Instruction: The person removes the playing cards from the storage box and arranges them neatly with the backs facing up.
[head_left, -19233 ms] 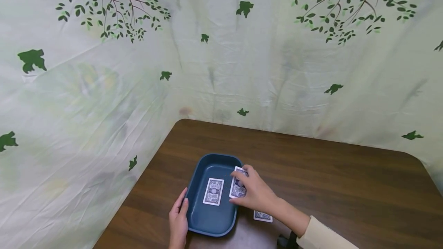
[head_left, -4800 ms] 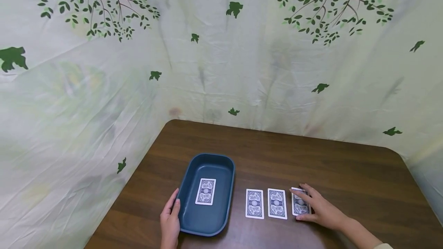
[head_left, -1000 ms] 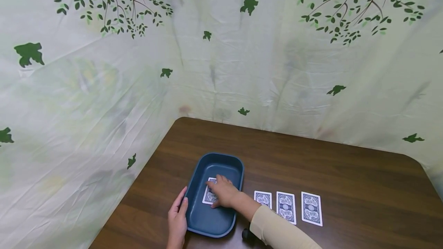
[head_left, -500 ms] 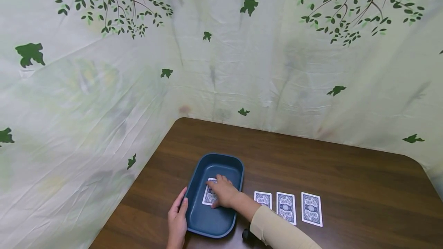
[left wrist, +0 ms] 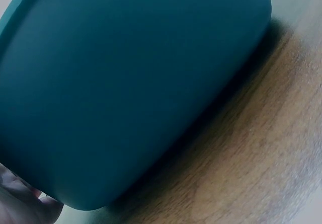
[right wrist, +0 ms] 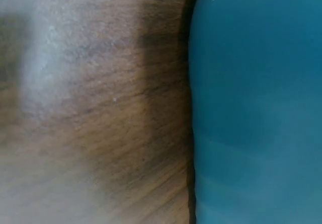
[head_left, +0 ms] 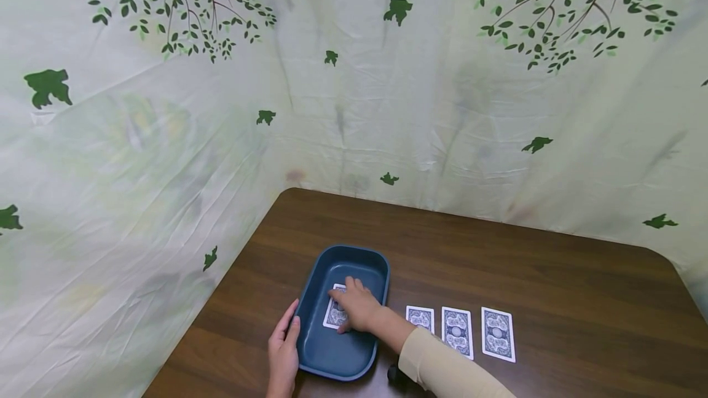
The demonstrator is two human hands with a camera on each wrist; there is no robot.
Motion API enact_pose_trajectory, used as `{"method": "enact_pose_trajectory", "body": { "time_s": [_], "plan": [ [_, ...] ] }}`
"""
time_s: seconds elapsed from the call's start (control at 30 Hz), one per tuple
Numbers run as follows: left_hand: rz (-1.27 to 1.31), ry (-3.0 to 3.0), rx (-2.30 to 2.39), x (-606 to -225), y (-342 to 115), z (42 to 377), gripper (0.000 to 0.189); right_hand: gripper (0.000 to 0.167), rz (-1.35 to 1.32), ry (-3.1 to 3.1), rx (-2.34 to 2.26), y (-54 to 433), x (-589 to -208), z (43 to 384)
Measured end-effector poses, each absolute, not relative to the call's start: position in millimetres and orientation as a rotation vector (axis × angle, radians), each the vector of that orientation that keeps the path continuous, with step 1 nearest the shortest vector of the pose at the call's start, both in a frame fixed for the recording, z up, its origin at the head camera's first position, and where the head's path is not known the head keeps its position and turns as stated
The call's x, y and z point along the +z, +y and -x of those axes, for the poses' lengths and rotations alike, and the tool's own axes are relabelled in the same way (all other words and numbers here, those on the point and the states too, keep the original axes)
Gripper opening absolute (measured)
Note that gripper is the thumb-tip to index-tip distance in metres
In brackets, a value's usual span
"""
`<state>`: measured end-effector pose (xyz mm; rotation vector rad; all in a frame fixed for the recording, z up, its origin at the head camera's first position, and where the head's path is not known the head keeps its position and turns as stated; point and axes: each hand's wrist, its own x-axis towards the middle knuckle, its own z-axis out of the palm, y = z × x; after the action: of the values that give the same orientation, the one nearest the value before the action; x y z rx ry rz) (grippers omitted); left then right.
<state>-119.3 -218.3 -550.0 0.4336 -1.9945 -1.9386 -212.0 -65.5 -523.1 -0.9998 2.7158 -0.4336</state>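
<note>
My left hand (head_left: 284, 349) grips the left side of a blue rectangular tray (head_left: 337, 358), thumb on the rim; the left wrist view shows the tray's outer wall (left wrist: 131, 83). Inside the tray lies a playing card (head_left: 334, 316), blue-patterned back up. Over it is my right hand (head_left: 359, 309), a finger at the card's upper edge and the thumb near its lower right, pinching it; the hand covers much of the card. The right wrist view shows only tray wall (right wrist: 256, 103) and tabletop.
Face down in a row right of the tray lie three playing cards: a near one (head_left: 420, 317) partly behind my right sleeve, a middle one (head_left: 458, 330) and a far right one (head_left: 498, 333). The brown wooden table (head_left: 470, 250) meets a leaf-printed cloth backdrop (head_left: 354, 109).
Since about five seconds ago, my right hand has left the rightmost card on the table and come left to the card in the tray. Over the last second it has hardly moved.
</note>
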Motion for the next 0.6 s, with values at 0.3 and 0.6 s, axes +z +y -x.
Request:
{"method": "enact_pose_trajectory", "body": {
  "time_s": [0.3, 0.6],
  "plan": [
    [-0.461, -2.032, -1.960, -548.8, -218.8, 118.8, 0.039, 0.066, 1.044, 2.720, -0.326, -68.0, -520.4, 213.0],
    [-0.474, -2.041, -1.966, -548.6, -219.8, 117.8, 0.039, 0.064, 1.025, 2.706, -0.327, -69.4, -520.6, 212.2]
  ]
}}
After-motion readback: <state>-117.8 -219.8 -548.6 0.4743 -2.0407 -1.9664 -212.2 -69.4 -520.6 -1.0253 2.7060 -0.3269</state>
